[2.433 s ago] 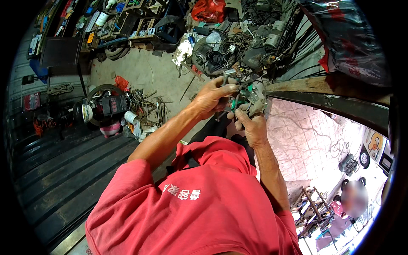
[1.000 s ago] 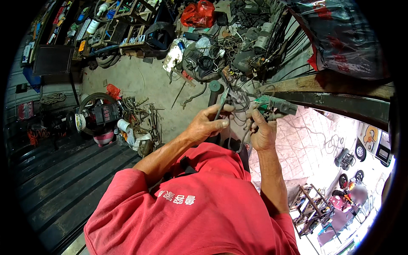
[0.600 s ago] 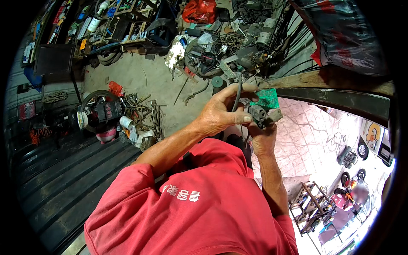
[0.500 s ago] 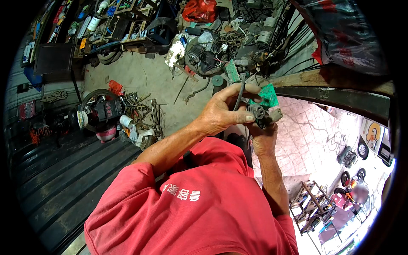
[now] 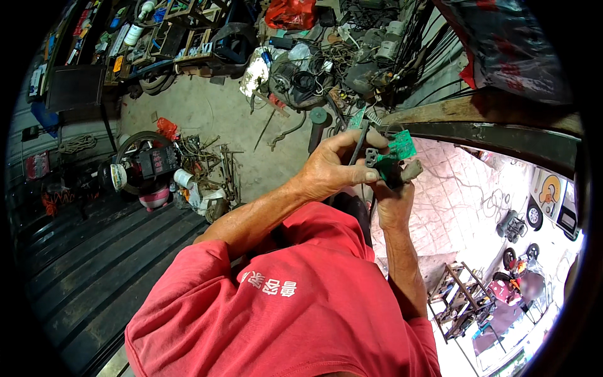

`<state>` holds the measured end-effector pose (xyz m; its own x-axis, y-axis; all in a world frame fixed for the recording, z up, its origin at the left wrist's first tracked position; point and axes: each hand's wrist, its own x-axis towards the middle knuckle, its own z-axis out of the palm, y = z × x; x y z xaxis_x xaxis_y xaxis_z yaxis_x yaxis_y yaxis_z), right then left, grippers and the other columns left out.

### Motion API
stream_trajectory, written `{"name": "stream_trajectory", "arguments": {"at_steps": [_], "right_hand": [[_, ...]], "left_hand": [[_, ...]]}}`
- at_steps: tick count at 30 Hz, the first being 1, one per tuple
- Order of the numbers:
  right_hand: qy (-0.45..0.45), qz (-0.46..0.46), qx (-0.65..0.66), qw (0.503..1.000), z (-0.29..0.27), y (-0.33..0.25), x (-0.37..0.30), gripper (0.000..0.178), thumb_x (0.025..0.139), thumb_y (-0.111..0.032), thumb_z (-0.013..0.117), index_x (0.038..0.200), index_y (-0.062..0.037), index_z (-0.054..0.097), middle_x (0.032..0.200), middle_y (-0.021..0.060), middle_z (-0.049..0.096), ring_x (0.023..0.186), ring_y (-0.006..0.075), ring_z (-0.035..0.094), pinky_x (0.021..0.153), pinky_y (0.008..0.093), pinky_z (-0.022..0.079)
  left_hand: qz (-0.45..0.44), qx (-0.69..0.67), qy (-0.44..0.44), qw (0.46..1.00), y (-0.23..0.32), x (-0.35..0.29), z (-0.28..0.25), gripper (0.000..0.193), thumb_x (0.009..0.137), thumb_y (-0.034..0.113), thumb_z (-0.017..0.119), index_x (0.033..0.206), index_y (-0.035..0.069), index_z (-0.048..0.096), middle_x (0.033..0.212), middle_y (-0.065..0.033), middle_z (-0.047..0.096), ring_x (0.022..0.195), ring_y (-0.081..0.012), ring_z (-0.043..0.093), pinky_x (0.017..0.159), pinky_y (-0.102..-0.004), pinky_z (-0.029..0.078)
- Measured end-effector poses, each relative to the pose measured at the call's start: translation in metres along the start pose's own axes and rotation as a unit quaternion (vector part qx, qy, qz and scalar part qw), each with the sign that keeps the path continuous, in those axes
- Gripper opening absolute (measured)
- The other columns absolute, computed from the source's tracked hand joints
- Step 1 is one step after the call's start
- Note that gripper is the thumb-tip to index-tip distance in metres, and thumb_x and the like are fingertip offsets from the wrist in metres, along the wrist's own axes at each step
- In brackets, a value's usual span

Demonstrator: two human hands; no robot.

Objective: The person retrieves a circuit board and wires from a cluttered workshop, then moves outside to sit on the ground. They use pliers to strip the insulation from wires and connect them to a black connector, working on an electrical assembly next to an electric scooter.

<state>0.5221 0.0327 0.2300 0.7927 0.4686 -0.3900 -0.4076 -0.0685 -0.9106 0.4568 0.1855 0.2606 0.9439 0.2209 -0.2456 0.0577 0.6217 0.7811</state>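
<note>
1. The left hand [image 5: 336, 164] is closed on a dark grey flexible cable [image 5: 360, 143], which passes between its curled fingers and its thumb.
2. Right beside the left thumb is a small dark block-shaped connector [image 5: 372, 157] with holes in its face.
3. A flat rectangular green circuit board [image 5: 402, 144] sits just beyond the connector, to the right of the left fingertips, tilted and raised above the floor.
4. The right hand [image 5: 394, 200] is below the circuit board and connector, its wrist toward the lower edge. The parts hide most of its fingers, so how tightly they close, and on which piece, cannot be told.
5. A narrow green board piece [image 5: 358, 118] shows past the left fingers, near the top of the cable; whether it joins the circuit board cannot be told.
6. To the left of that piece is a dark post-like object with a round greenish end [image 5: 318, 117].
7. Farther off, a black coiled cable [image 5: 304, 80] lies in a heap of tangled wires and dusty parts, with a shiny red plastic bag [image 5: 290, 14] beyond it.
8. A long brown wooden beam [image 5: 490, 108] extends rightward from near the hands, above a pale pinkish tiled floor [image 5: 433, 210].
9. Grey concrete floor [image 5: 207, 103] lies to the left of the heap.
</note>
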Motion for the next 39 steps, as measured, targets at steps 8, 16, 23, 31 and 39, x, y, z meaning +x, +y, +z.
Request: {"name": "stream_trajectory", "arguments": {"at_steps": [8,16,23,31,39], "right_hand": [[-0.101,0.072,-0.022,0.992,-0.054,0.064,0.004,0.028,0.085,-0.019,0.066,0.11,-0.0064,0.061,0.094,0.0057,0.067,0.063,0.0105,0.058,0.054,0.0241,0.047],[-0.108,0.154,0.014,0.982,-0.056,0.032,-0.013,0.026,0.095,-0.032,0.059,0.094,-0.0065,0.064,0.068,0.0001,0.053,0.054,0.011,0.047,0.048,0.027,0.037],[-0.114,0.145,0.031,0.982,-0.069,-0.001,-0.016,0.025,0.095,-0.026,0.055,0.102,-0.0031,0.062,0.077,0.004,0.056,0.064,0.0141,0.05,0.054,0.0291,0.04],[0.004,0.099,0.071,0.993,-0.112,0.001,-0.028,0.024,0.095,-0.02,0.052,0.109,-0.0019,0.059,0.086,0.0072,0.057,0.073,0.0168,0.053,0.06,0.0304,0.043],[0.178,0.011,0.0,0.984,-0.173,0.069,-0.089,0.027,0.094,-0.014,0.049,0.116,-0.0008,0.056,0.095,0.0105,0.058,0.082,0.0195,0.055,0.065,0.0316,0.045]], "left_hand": [[-0.098,0.042,0.097,0.99,-0.041,0.009,-0.037,0.026,0.098,0.036,0.055,0.097,0.01,0.06,0.065,0.0022,0.05,0.053,-0.0069,0.044,0.046,-0.0236,0.035],[0.03,0.597,-0.077,0.798,-0.036,-0.009,-0.017,0.036,0.094,0.037,0.055,0.113,0.008,0.061,0.098,-0.0168,0.066,0.09,-0.0311,0.064,0.079,-0.0445,0.05],[0.042,0.662,-0.231,0.712,-0.012,-0.011,0.015,0.032,0.095,0.033,0.05,0.109,0.009,0.064,0.096,-0.0184,0.067,0.089,-0.0383,0.064,0.078,-0.0477,0.05],[0.221,0.734,-0.202,0.609,0.181,0.12,-0.048,0.03,0.097,0.025,0.052,0.118,0.007,0.063,0.105,-0.0127,0.069,0.09,-0.0277,0.067,0.079,-0.0397,0.053],[0.442,0.188,-0.067,0.875,0.49,0.267,0.178,0.027,0.083,0.026,0.072,0.095,0.005,0.061,0.082,-0.0043,0.061,0.075,-0.0154,0.057,0.064,-0.0311,0.046]]}}
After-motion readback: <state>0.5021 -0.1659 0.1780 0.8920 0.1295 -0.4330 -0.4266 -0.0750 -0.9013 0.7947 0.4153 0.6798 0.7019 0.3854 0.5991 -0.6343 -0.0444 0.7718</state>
